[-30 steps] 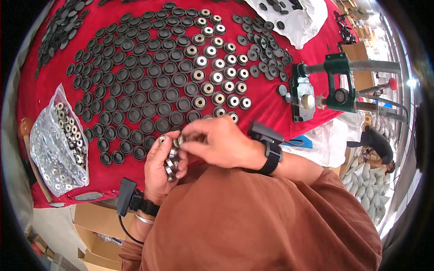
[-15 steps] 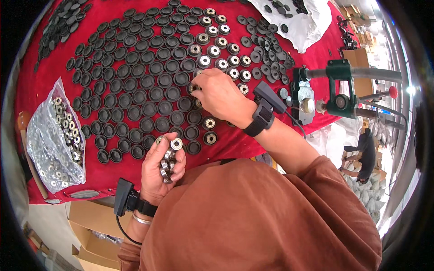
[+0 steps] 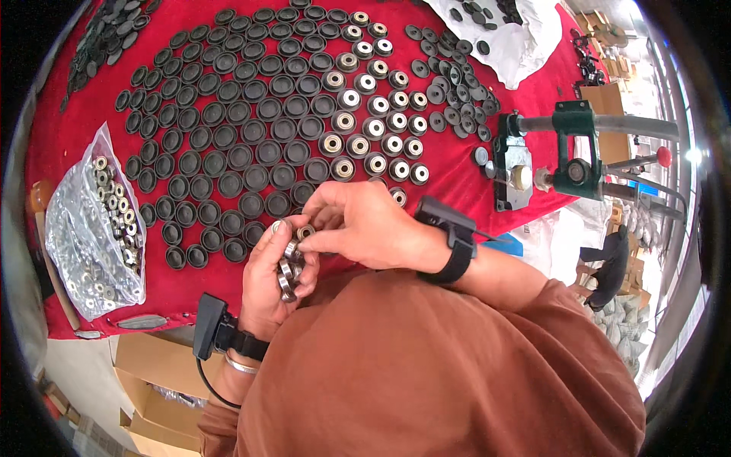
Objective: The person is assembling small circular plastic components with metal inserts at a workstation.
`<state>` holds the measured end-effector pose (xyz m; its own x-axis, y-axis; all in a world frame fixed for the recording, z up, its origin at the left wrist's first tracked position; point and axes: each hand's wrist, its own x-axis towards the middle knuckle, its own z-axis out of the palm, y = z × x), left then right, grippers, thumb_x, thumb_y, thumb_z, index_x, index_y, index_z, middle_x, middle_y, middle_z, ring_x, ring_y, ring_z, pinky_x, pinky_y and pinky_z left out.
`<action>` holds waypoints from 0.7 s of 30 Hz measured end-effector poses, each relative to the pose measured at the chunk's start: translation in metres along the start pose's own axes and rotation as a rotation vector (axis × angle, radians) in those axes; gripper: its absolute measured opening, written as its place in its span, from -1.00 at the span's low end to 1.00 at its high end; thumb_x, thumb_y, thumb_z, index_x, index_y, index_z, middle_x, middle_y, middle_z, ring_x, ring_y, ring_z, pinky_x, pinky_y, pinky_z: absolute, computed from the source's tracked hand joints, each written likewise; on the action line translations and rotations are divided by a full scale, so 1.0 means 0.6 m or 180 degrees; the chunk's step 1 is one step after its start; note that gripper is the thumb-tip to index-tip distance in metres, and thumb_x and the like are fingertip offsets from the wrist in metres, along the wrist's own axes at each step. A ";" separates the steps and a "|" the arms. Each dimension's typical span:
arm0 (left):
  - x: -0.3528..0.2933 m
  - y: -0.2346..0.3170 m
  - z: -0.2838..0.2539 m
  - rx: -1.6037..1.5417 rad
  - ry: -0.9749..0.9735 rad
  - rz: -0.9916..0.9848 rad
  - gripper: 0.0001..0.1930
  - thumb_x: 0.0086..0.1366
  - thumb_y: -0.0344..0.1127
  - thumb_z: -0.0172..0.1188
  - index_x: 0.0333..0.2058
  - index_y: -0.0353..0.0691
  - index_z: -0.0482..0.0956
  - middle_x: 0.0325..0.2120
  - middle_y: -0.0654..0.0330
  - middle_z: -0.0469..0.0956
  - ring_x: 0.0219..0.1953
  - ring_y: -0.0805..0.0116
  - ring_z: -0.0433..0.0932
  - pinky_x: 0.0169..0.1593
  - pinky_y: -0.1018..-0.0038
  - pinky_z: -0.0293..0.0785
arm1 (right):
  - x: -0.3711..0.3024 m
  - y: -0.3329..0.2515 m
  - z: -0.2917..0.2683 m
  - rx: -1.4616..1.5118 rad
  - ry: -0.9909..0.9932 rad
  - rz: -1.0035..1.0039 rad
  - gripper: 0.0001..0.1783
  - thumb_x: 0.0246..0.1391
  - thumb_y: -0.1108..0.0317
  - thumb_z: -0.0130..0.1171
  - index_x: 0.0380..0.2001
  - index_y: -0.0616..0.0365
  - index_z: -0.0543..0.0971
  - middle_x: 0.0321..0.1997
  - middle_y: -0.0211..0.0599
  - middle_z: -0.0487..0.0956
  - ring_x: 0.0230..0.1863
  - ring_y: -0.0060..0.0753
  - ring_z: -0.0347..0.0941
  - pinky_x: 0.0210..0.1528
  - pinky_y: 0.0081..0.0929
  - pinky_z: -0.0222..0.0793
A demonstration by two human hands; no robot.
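Observation:
My left hand [image 3: 263, 278], near the table's front edge, is closed around several small metal ball bearings [image 3: 286, 276], stacked between thumb and fingers. My right hand [image 3: 369, 227] has come up against it, its thumb and fingers pinching a ball bearing [image 3: 305, 232] at the top of that handful. Beyond the hands, rows of round black caps [image 3: 241, 156] lie with their hollow side up. In the right-hand columns, silver bearings [image 3: 344, 121] sit in the caps. My right hand and forearm hide some of the nearest ones.
A clear plastic bag [image 3: 76, 255] of bearings lies at left on the red cloth [image 3: 164, 301]. Loose black discs [image 3: 454, 95] are scattered right of the rows, beside a white bag [image 3: 518, 53]. A green hand press [image 3: 571, 148] stands at right. Below is an open cardboard box [image 3: 152, 365].
My right hand has moved from the cap rows back down to my left hand and now grips a bearing there. More bearings show in the caps where it was.

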<state>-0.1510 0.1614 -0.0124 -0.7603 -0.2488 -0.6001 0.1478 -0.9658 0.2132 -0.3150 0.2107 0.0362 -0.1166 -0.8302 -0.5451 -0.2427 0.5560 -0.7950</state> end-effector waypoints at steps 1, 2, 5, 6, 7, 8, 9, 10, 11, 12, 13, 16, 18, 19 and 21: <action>0.000 -0.002 0.003 0.0150 0.0069 0.0058 -0.69 0.38 -0.11 -0.19 -0.11 -0.17 0.38 -0.59 0.19 0.40 -0.71 0.53 0.29 -0.77 0.68 0.14 | -0.003 0.006 0.005 0.0232 0.0043 -0.0032 -0.69 -0.10 0.46 0.26 -0.25 0.33 0.48 -0.36 -0.20 0.59 -0.31 -0.50 0.52 -0.26 -0.57 0.44; 0.000 -0.002 0.005 0.0299 0.0139 0.0117 -0.69 0.38 -0.12 -0.20 -0.11 -0.18 0.37 -0.59 0.19 0.41 -0.72 0.52 0.30 -0.77 0.68 0.15 | -0.004 0.014 0.007 0.0227 0.0050 -0.0032 -0.69 -0.10 0.46 0.26 -0.25 0.33 0.48 -0.36 -0.20 0.59 -0.31 -0.50 0.52 -0.26 -0.57 0.44; -0.006 -0.004 0.009 0.0427 0.0181 0.0049 -0.70 0.36 -0.15 -0.13 -0.13 -0.24 0.40 -0.61 0.18 0.45 -0.73 0.51 0.35 -0.75 0.66 0.19 | -0.008 0.039 0.013 0.0756 0.0031 -0.0037 -0.69 -0.17 0.40 0.24 -0.30 0.33 0.54 -0.46 -0.14 0.60 -0.40 -0.51 0.54 -0.32 -0.57 0.42; -0.008 -0.004 0.011 0.0513 0.0176 -0.0009 -0.71 0.34 -0.18 -0.08 -0.14 -0.26 0.43 -0.61 0.18 0.46 -0.73 0.50 0.38 -0.74 0.65 0.22 | -0.011 0.039 0.012 0.0752 0.0033 -0.0040 -0.69 -0.17 0.40 0.24 -0.30 0.33 0.54 -0.46 -0.14 0.60 -0.40 -0.51 0.54 -0.32 -0.57 0.42; -0.011 -0.003 0.013 0.0527 0.0155 -0.0026 -0.73 0.32 -0.20 -0.04 -0.15 -0.26 0.44 -0.61 0.21 0.46 -0.73 0.53 0.37 -0.73 0.67 0.23 | -0.013 0.039 0.010 0.0872 -0.0079 0.0015 -0.67 -0.17 0.40 0.24 -0.28 0.35 0.54 -0.45 -0.14 0.60 -0.40 -0.54 0.53 -0.32 -0.59 0.42; -0.011 -0.003 0.013 0.0528 0.0149 -0.0023 -0.73 0.32 -0.20 -0.04 -0.15 -0.26 0.44 -0.61 0.21 0.46 -0.73 0.53 0.37 -0.73 0.67 0.23 | -0.014 0.039 0.008 0.0992 -0.0190 0.0071 -0.66 -0.17 0.40 0.24 -0.27 0.37 0.54 -0.44 -0.14 0.60 -0.40 -0.57 0.52 -0.32 -0.60 0.41; -0.011 -0.004 0.012 0.0595 0.0135 -0.0004 -0.74 0.32 -0.21 -0.03 -0.15 -0.26 0.44 -0.61 0.21 0.46 -0.73 0.53 0.37 -0.73 0.68 0.22 | -0.016 0.036 0.006 0.0930 -0.0237 0.0153 -0.64 -0.17 0.40 0.24 -0.27 0.41 0.54 -0.44 -0.11 0.60 -0.40 -0.57 0.52 -0.31 -0.62 0.41; -0.011 -0.005 0.010 0.0662 0.0121 0.0015 -0.75 0.32 -0.22 -0.03 -0.15 -0.26 0.44 -0.62 0.22 0.46 -0.73 0.53 0.37 -0.73 0.68 0.22 | -0.017 0.032 0.005 0.0929 -0.0245 0.0151 -0.64 -0.17 0.40 0.24 -0.27 0.41 0.54 -0.44 -0.11 0.60 -0.40 -0.57 0.52 -0.31 -0.62 0.41; -0.010 -0.006 0.007 0.0662 0.0117 0.0044 -0.75 0.31 -0.25 -0.02 -0.14 -0.27 0.44 -0.61 0.23 0.46 -0.73 0.54 0.36 -0.73 0.69 0.21 | -0.018 0.028 0.005 0.0723 -0.0233 0.0054 -0.64 -0.16 0.40 0.24 -0.27 0.41 0.54 -0.45 -0.09 0.60 -0.40 -0.55 0.53 -0.30 -0.62 0.41; -0.011 -0.005 0.007 0.0659 0.0118 0.0043 -0.75 0.31 -0.25 -0.02 -0.14 -0.27 0.44 -0.61 0.23 0.46 -0.73 0.54 0.36 -0.73 0.69 0.21 | -0.019 0.027 0.005 0.0518 -0.0215 -0.0039 -0.65 -0.16 0.40 0.23 -0.27 0.42 0.54 -0.46 -0.08 0.60 -0.39 -0.53 0.54 -0.29 -0.63 0.41; -0.011 -0.004 0.007 0.0700 0.0108 0.0066 -0.75 0.31 -0.25 -0.02 -0.13 -0.27 0.43 -0.61 0.24 0.46 -0.72 0.56 0.36 -0.72 0.69 0.21 | -0.017 0.027 0.004 0.0517 -0.0217 -0.0037 -0.65 -0.16 0.40 0.23 -0.27 0.42 0.54 -0.46 -0.08 0.60 -0.39 -0.53 0.54 -0.29 -0.63 0.41; -0.013 -0.004 0.009 0.0868 0.0122 0.0080 -0.74 0.31 -0.27 -0.02 -0.11 -0.28 0.42 -0.62 0.26 0.44 -0.71 0.58 0.35 -0.72 0.70 0.20 | -0.012 0.031 0.001 0.0221 -0.0284 -0.0186 -0.66 -0.13 0.38 0.19 -0.25 0.37 0.55 -0.49 -0.06 0.59 -0.39 -0.44 0.55 -0.28 -0.58 0.42; -0.013 -0.004 0.009 0.0989 0.0154 0.0074 -0.73 0.31 -0.27 -0.02 -0.10 -0.29 0.42 -0.62 0.27 0.43 -0.71 0.59 0.35 -0.72 0.70 0.19 | -0.013 0.038 -0.001 0.0066 -0.0400 -0.0307 -0.66 -0.08 0.37 0.13 -0.19 0.29 0.54 -0.43 -0.05 0.58 -0.35 -0.35 0.55 -0.26 -0.50 0.42; -0.013 -0.004 0.009 0.0967 0.0090 0.0154 -0.72 0.31 -0.27 -0.02 -0.08 -0.29 0.41 -0.62 0.28 0.41 -0.71 0.60 0.34 -0.72 0.70 0.19 | -0.014 0.037 0.002 0.0062 -0.0407 -0.0305 -0.66 -0.08 0.37 0.13 -0.19 0.29 0.54 -0.43 -0.05 0.58 -0.35 -0.35 0.55 -0.26 -0.50 0.42; -0.012 -0.002 0.009 0.0937 0.0031 0.0240 -0.72 0.32 -0.28 -0.02 -0.06 -0.29 0.41 -0.62 0.29 0.40 -0.71 0.60 0.34 -0.72 0.71 0.19 | -0.018 0.035 0.012 -0.0229 -0.0046 -0.0826 -0.66 -0.03 0.38 0.08 -0.13 0.24 0.51 -0.36 -0.04 0.55 -0.31 -0.34 0.52 -0.23 -0.43 0.40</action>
<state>-0.1491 0.1649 -0.0044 -0.7479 -0.3210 -0.5810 0.0128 -0.8821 0.4709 -0.3121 0.2316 0.0233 -0.0278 -0.9437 -0.3296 -0.3306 0.3198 -0.8879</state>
